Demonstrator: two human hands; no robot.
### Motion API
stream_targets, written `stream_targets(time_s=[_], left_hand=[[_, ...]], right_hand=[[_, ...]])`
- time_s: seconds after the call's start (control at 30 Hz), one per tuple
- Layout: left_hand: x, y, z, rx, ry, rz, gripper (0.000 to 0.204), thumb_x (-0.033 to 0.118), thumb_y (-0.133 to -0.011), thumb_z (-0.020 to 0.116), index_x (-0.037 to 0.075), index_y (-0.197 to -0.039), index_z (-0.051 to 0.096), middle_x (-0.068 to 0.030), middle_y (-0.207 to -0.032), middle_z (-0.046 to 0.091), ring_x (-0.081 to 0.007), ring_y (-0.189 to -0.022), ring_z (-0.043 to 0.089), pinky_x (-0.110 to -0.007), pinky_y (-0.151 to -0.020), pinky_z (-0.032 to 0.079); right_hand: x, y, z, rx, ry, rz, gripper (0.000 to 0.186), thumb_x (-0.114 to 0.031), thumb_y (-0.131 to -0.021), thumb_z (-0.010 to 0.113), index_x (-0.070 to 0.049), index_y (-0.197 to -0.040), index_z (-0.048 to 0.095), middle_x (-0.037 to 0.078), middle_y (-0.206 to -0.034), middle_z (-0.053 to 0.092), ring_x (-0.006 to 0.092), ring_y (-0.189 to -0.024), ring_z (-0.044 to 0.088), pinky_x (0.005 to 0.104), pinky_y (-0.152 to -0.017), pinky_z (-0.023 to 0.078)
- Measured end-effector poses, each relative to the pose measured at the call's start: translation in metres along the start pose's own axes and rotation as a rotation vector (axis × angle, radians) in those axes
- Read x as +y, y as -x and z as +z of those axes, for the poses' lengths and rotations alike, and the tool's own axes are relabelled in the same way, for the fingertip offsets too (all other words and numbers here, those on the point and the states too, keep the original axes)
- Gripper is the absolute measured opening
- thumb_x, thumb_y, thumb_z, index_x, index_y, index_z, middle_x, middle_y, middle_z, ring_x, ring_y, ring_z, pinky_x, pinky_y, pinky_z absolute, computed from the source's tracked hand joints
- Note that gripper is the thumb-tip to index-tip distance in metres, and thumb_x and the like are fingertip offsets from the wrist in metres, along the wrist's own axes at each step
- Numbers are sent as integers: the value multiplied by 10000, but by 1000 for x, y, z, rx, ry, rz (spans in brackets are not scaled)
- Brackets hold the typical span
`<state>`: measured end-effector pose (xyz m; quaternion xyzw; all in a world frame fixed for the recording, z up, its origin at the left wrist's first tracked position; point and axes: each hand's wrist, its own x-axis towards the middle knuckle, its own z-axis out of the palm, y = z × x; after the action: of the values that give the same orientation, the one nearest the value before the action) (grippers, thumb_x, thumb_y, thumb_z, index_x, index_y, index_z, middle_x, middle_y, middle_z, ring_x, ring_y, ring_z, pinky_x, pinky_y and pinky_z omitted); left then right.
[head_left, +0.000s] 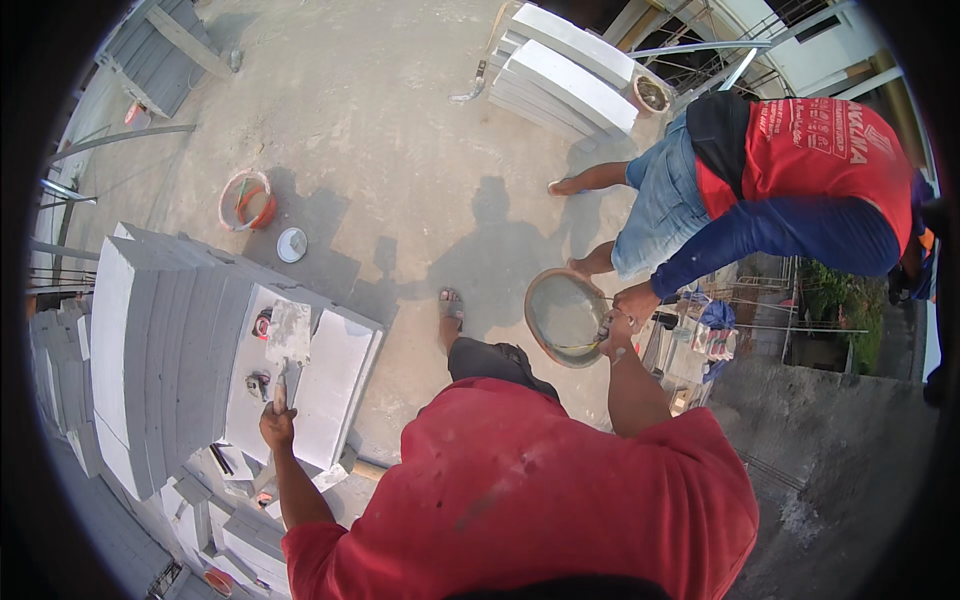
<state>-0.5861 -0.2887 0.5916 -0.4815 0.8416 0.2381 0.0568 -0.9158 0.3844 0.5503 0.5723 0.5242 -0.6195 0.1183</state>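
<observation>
My left hand is closed round the handle of a trowel. Its flat, pale-smeared blade is over a white block surface at the left. At the right, my right hand is closed at the edge of a round brown-rimmed bucket, which holds a grey wet mix. A co-worker's hand is at the same edge, right beside mine. My fingers partly hide what they grip there, rim or handle.
A co-worker in a red vest bends at the right. Pale blocks are stacked at the left, more blocks at the back. An orange bucket and white lid lie on the concrete floor. A tape measure sits beside the trowel.
</observation>
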Motion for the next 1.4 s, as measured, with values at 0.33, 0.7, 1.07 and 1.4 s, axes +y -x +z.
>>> stream_targets(time_s=[0.33,0.7,1.07,1.4], left_hand=[[5,101,118,-287,348,-540,601,506,-933,480,-66,-908,662,-175,-821,717,-236,-693,693,-352,-636,551],[157,-221,117,-538,227,-524,924,790,-825,435,-89,-970,678,-162,-854,711,-242,-697,688,-341,-612,539],[476,-470,81,-529,451,323,193,191,-716,634,27,-816,648,-99,-696,657,-176,-602,618,-323,-591,493],[723,-454,15,-714,62,842,425,276,-721,713,11,-1046,638,-159,-866,686,-282,-811,664,-386,-766,508]], right_hand=[[-23,-58,-59,337,186,-100,231,-212,-817,598,-57,-987,608,70,-750,516,208,-610,520,371,-577,452],[-11,-16,102,168,267,-55,324,-265,-891,558,-107,-1172,593,101,-1009,703,227,-864,684,415,-701,458],[-77,68,398,-141,466,-213,271,-188,-878,561,-40,-1081,662,92,-874,716,178,-714,684,296,-581,490],[-230,145,706,-889,432,-278,474,-454,-944,578,-27,-1140,633,98,-1046,689,196,-918,655,355,-803,496]])
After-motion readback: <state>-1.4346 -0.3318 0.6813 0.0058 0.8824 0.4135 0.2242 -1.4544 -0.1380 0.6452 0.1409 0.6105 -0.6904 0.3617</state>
